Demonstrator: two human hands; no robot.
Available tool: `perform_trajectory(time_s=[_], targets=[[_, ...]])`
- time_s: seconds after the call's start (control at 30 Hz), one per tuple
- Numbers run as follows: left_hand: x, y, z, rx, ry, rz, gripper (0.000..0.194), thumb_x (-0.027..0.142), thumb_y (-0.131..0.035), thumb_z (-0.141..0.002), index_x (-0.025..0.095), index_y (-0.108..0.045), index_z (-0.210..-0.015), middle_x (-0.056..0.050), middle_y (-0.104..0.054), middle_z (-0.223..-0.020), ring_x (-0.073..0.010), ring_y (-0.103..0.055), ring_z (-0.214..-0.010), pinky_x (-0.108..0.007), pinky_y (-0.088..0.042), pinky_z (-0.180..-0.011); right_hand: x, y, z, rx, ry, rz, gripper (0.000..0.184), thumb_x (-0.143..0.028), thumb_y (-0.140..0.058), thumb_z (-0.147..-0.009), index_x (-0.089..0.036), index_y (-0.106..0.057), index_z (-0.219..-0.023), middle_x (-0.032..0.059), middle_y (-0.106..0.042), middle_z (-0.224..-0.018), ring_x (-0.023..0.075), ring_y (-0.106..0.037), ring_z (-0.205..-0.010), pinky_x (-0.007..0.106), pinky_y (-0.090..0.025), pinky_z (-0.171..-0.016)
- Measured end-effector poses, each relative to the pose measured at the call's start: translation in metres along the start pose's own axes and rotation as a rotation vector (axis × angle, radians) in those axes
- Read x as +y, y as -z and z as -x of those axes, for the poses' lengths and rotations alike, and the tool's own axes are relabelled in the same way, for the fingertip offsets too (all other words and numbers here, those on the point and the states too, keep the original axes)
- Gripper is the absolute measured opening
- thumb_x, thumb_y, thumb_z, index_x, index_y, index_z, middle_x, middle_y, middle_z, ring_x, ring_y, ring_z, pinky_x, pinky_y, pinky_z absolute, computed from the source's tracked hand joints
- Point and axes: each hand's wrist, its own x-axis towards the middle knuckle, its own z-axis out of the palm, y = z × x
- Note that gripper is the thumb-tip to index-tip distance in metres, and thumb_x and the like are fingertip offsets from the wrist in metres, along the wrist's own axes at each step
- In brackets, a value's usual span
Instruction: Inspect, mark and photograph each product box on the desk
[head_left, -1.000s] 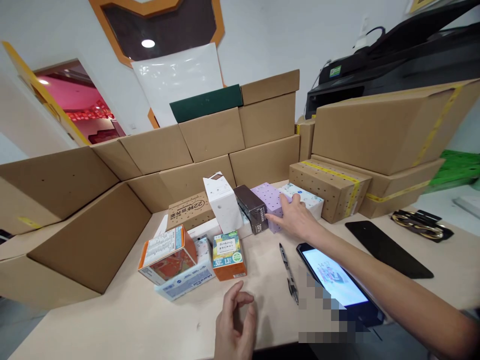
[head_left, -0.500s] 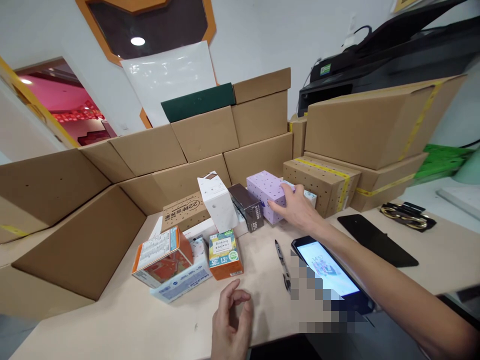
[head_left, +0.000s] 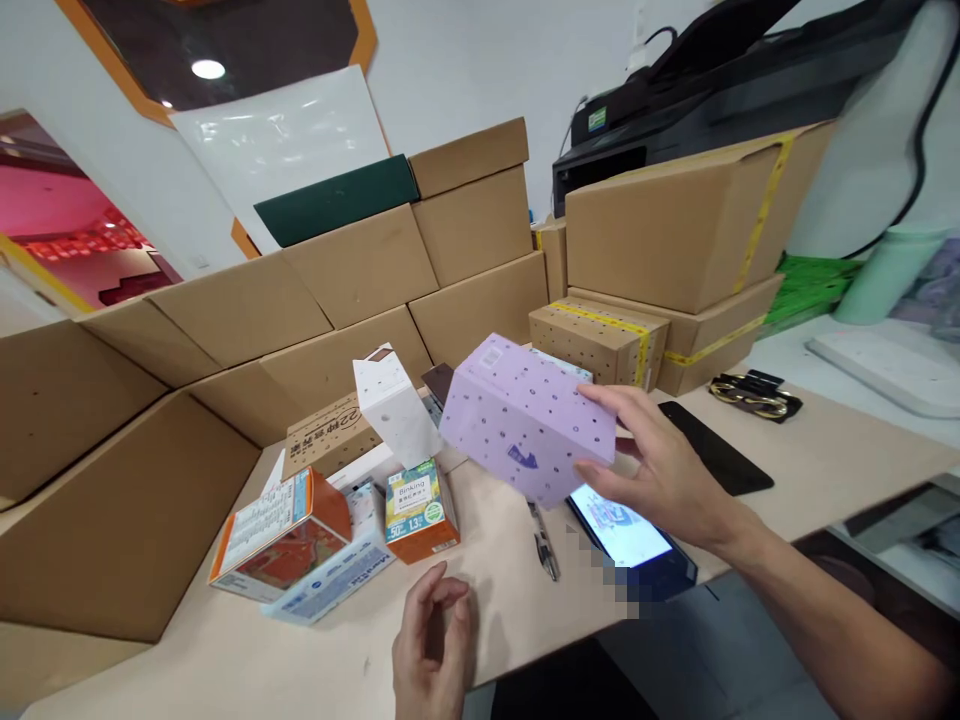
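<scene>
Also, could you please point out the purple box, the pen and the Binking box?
Purple box (head_left: 510, 446): head view, on its near side.
Pen (head_left: 542, 543): head view, on its barrel.
Binking box (head_left: 414, 500): head view, on its white label.

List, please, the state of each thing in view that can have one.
Right hand: gripping the purple box.
Purple box: held up, tilted; visible faces closed.
Left hand: empty, fingers loosely curled.
Phone: screen lit.
Pen: lying down.
Binking box: visible faces closed.
Orange-and-white box: tilted.
Round light: on.
</scene>
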Motion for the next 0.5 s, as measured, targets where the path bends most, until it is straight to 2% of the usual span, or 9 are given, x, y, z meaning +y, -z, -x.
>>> perform_trajectory(time_s=[0.07, 0.2, 0.33, 0.4, 0.5], targets=[[-0.006, 0.003, 0.0, 0.113, -0.032, 0.062, 0.044, 0.051, -0.073, -0.085, 0.021, -0.067, -0.116, -0.007, -0.075, -0.101, -0.019, -0.072, -0.094, -0.029, -0.059, -0.085, -0.005, 0.001, 0.004, -0.104, 0.042, -0.058, 0.067, -0.046, -0.071, -0.082, -0.025, -0.05, -0.142, 0.0135, -0.05, -0.135, 0.0292, -0.058, -0.123, 0.042, -0.064, -0.089], [-0.017, 0.014, -0.005, 0.332, -0.191, 0.232, 0.036, 0.041, -0.077, -0.082, 0.021, -0.068, -0.111, -0.006, -0.074, -0.106, -0.0173, -0.07, -0.091, -0.027, -0.058, -0.081, -0.01, -0.007, 0.005, -0.323, 0.129, -0.088, 0.07, -0.036, -0.075, -0.077, -0.025, -0.052, -0.142, 0.0133, -0.05, -0.136, 0.0282, -0.057, -0.123, 0.041, -0.062, -0.09], [-0.01, 0.019, -0.004, 0.33, -0.208, 0.324, 0.033, 0.036, -0.07, -0.088, 0.024, -0.067, -0.118, -0.005, -0.068, -0.123, -0.0174, -0.065, -0.109, -0.026, -0.054, -0.093, -0.011, -0.02, 0.005, -0.522, 0.178, -0.094, 0.074, -0.028, -0.077, -0.072, -0.024, -0.052, -0.141, 0.0128, -0.049, -0.14, 0.0287, -0.052, -0.132, 0.043, -0.055, -0.103], [-0.003, 0.018, 0.001, 0.305, -0.184, 0.309, 0.035, 0.036, -0.065, -0.091, 0.025, -0.064, -0.123, -0.006, -0.064, -0.129, -0.0193, -0.062, -0.115, -0.031, -0.051, -0.1, -0.01, -0.024, 0.006, -0.549, 0.199, -0.12, 0.073, -0.027, -0.077, -0.071, -0.023, -0.053, -0.14, 0.0126, -0.048, -0.14, 0.0285, -0.05, -0.134, 0.043, -0.052, -0.107], [0.001, 0.017, 0.009, 0.268, -0.126, 0.293, 0.045, 0.047, -0.06, -0.092, 0.024, -0.06, -0.13, -0.009, -0.061, -0.136, -0.0248, -0.057, -0.126, -0.04, -0.046, -0.109, -0.006, -0.027, 0.009, -0.549, 0.217, -0.161, 0.072, -0.027, -0.076, -0.073, -0.025, -0.052, -0.141, 0.0114, -0.047, -0.14, 0.0277, -0.049, -0.135, 0.039, -0.056, -0.1]])
